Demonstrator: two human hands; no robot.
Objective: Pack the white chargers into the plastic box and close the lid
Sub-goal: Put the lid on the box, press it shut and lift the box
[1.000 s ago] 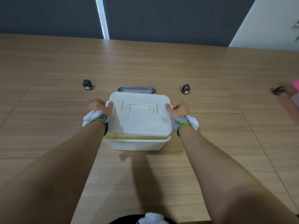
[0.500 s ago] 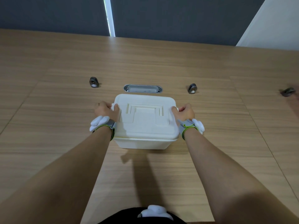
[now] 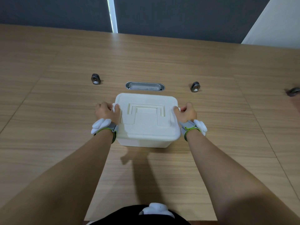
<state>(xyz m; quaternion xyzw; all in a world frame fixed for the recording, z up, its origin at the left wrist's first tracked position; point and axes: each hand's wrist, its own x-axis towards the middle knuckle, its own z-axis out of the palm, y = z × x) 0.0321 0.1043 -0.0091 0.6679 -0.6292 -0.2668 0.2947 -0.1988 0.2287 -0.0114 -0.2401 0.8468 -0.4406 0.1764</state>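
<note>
A white plastic box (image 3: 142, 142) stands in the middle of the wooden table, and its white lid (image 3: 146, 117) with a recessed handle lies flat over it. My left hand (image 3: 106, 112) grips the lid's left edge at the side latch. My right hand (image 3: 186, 112) grips the right edge the same way. The lid hides the inside of the box, so no chargers show.
A metal cable slot (image 3: 145, 86) is set in the table just behind the box. Small grey metal fittings stand at the left (image 3: 95, 79), at the right (image 3: 195, 87) and at the far right edge (image 3: 293, 91). A dark wall runs behind the table.
The lid has come down: a second ago its front edge stood raised with a gap over the box, and now it sits flush. Both hands stayed on its sides.
</note>
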